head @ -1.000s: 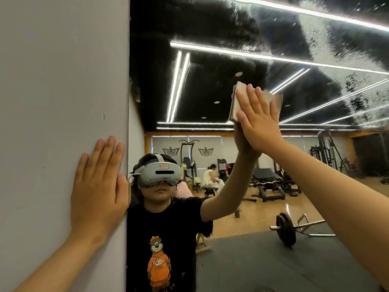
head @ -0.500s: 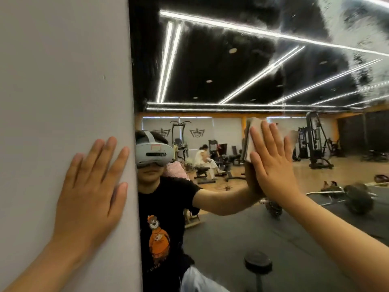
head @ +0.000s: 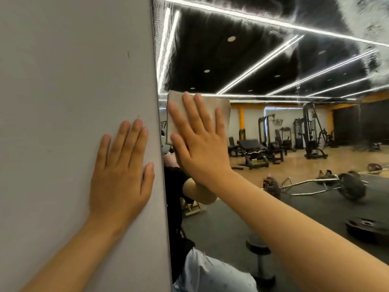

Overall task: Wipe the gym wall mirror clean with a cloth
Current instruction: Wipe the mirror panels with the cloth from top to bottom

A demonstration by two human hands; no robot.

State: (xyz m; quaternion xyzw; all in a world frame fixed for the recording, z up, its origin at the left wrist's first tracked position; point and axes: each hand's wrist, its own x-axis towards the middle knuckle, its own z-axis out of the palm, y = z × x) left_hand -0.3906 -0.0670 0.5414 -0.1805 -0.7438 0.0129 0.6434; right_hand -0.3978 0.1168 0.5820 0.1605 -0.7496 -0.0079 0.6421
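As the head camera looked along the glass, we saw the right hand [head: 200,152] flat on the folded cloth [head: 212,103], fingers straight and spread, pressing it to the mirror [head: 252,60] just beside the grey wall [head: 63,81]; it curled round nothing and only pushed. The left hand [head: 122,175] lay open and flat on that wall, near its edge, as a brace. We judged the wiping to be well under way: the stroke had reached the strip of glass next to the wall, while foggy, streaked patches [head: 362,17] showed high on the mirror, far from the wall. The next move, we thought, called for turning the stroke away from the wall or up along it. It needed steady flat pressure so the cloth would not slip from under the palm, and later a reach to those upper smears. Against the frame half a second before, the cloth had travelled from well out on the glass to beside the wall; a full second before, it had been higher. The left hand had kept its place.
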